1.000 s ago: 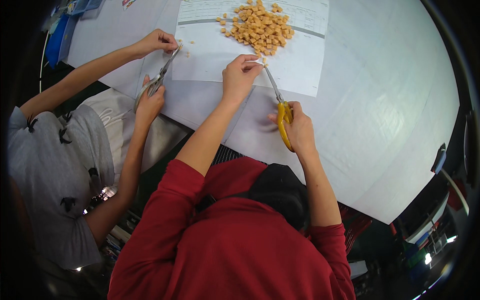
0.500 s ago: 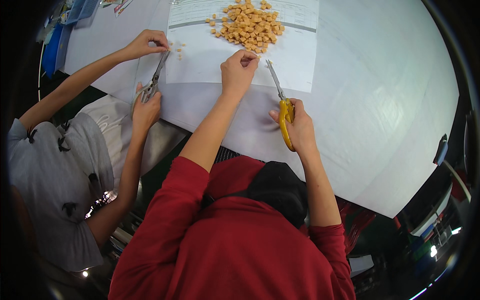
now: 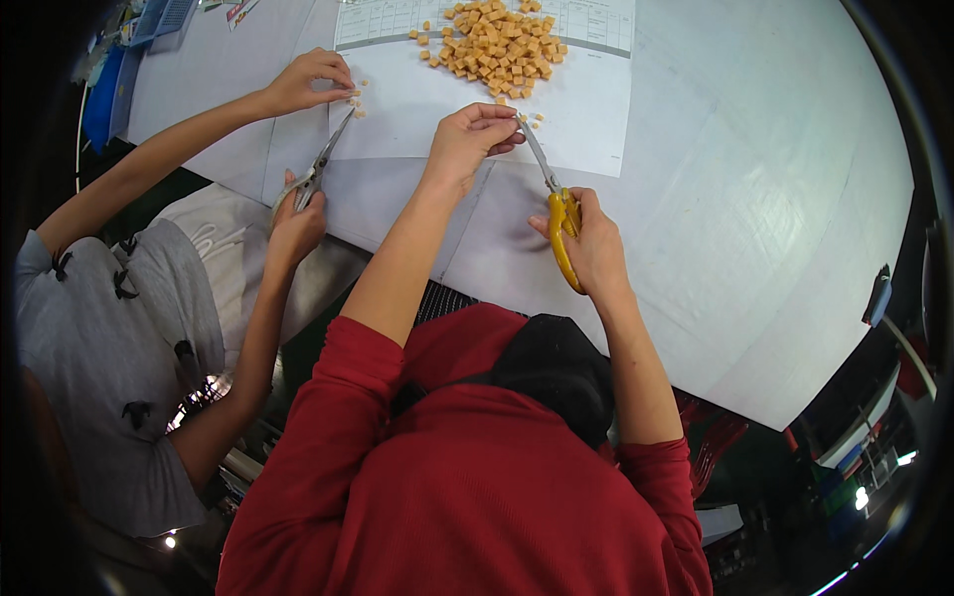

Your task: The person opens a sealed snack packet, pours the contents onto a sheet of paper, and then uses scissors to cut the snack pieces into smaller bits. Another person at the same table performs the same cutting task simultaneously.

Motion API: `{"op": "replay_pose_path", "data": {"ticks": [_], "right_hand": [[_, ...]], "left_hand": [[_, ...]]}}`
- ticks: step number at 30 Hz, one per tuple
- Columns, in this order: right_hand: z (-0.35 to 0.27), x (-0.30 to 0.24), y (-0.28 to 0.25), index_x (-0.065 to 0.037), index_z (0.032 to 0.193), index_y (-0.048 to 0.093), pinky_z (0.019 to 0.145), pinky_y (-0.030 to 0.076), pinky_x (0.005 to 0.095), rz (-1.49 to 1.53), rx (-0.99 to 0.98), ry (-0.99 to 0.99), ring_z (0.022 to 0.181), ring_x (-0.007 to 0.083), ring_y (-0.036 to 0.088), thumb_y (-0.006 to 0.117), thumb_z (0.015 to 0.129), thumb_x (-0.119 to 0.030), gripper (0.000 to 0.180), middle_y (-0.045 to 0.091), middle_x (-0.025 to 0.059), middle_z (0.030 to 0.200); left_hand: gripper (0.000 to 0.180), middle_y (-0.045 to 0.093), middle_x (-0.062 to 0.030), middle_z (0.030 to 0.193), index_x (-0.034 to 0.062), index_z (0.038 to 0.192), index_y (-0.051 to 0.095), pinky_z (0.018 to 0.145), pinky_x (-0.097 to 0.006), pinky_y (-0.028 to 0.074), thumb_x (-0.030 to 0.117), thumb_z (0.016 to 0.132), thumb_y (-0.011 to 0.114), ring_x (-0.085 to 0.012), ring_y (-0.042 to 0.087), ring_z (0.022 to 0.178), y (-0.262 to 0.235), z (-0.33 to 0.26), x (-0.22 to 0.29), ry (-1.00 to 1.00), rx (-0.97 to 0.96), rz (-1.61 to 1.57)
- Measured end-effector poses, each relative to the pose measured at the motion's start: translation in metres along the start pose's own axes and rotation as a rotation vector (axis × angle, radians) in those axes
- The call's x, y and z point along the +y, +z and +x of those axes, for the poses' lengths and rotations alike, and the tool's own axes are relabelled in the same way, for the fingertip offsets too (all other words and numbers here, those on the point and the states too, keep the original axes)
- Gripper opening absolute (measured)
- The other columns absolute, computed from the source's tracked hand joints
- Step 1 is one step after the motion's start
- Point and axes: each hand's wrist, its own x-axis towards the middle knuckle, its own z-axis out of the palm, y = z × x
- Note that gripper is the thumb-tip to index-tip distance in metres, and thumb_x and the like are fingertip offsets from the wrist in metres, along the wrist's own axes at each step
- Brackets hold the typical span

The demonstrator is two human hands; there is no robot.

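White bench [image 3: 755,199] top centre: right hand [image 3: 594,243] grips yellow scissors [image 3: 558,214], left hand [image 3: 475,134] fingers pinch a piece; best snip clear of them.

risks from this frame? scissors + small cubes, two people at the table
1. The left hand pinches a piece right at the tips of the yellow scissors; a cut could nick the fingers.
2. Loose cubes by the blades may scatter off the paper sheet when cut.
3. A co-worker's hands cut with grey scissors close by; elbows could bump.
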Motion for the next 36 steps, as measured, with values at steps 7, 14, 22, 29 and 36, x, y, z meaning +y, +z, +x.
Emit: {"op": "replay_pose_path", "data": {"ticks": [7, 14, 22, 29, 36], "right_hand": [[0.007, 0.01, 0.004, 0.004, 0.111, 0.053, 0.068, 0.05, 0.0363, -0.054, 0.016, 0.109, 0.073, 0.0306, 0.065, 0.075, 0.075, -0.049, 0.067, 0.065, 0.0201, 0.08], [0.006, 0.016, 0.003, 0.005, 0.111, 0.053, 0.066, 0.049, 0.0348, -0.046, 0.028, 0.131, 0.069, 0.0284, 0.063, 0.075, 0.075, -0.048, 0.068, 0.064, 0.0185, 0.077], [-0.001, 0.001, -0.005, 0.003, 0.117, 0.049, 0.076, 0.05, 0.0406, 0.103, 0.007, 0.016, 0.088, 0.0352, 0.064, 0.071, 0.078, -0.049, 0.069, 0.065, 0.0231, 0.094], [-0.004, -0.011, -0.004, 0.001, 0.116, 0.049, 0.076, 0.049, 0.0374, 0.07, -0.022, -0.011, 0.085, 0.0309, 0.063, 0.073, 0.078, -0.047, 0.065, 0.064, 0.0203, 0.091], [-0.006, -0.013, -0.005, 0.001, 0.115, 0.049, 0.076, 0.049, 0.0401, -0.051, 0.016, -0.042, 0.088, 0.0344, 0.063, 0.072, 0.078, -0.048, 0.066, 0.064, 0.0205, 0.094]], "left_hand": [[0.021, 0.068, -0.0072, 0.083, 0.0038, 0.101, 0.065, 0.07, -0.028, 0.051, 0.006, 0.081, 0.068, -0.0177, 0.066, 0.074, -0.005, 0.009, -0.01, 0.525, 0.296, 0.855], [0.015, 0.068, -0.0073, 0.086, 0.004, 0.095, 0.065, 0.068, -0.031, 0.05, 0.008, 0.08, 0.067, -0.0217, 0.065, 0.071, -0.002, 0.028, -0.022, 0.896, 0.376, 1.213], [0.02, 0.069, -0.011, 0.094, -0.0001, 0.103, 0.062, 0.073, -0.027, 0.052, 0.008, 0.085, 0.066, -0.0193, 0.069, 0.083, -0.003, 0.012, 0.009, 0.082, 0.101, 0.091], [0.024, 0.068, -0.0112, 0.102, -0.0016, 0.109, 0.063, 0.081, -0.029, 0.053, 0.009, 0.088, 0.065, -0.0207, 0.067, 0.093, -0.006, -0.007, 0.021, -0.028, 0.025, 0.03], [0.024, 0.067, -0.0111, 0.101, -0.0019, 0.111, 0.063, 0.083, -0.029, 0.053, 0.007, 0.089, 0.063, -0.0196, 0.067, 0.091, -0.006, -0.01, 0.02, -0.012, -0.008, 0.044]]}}
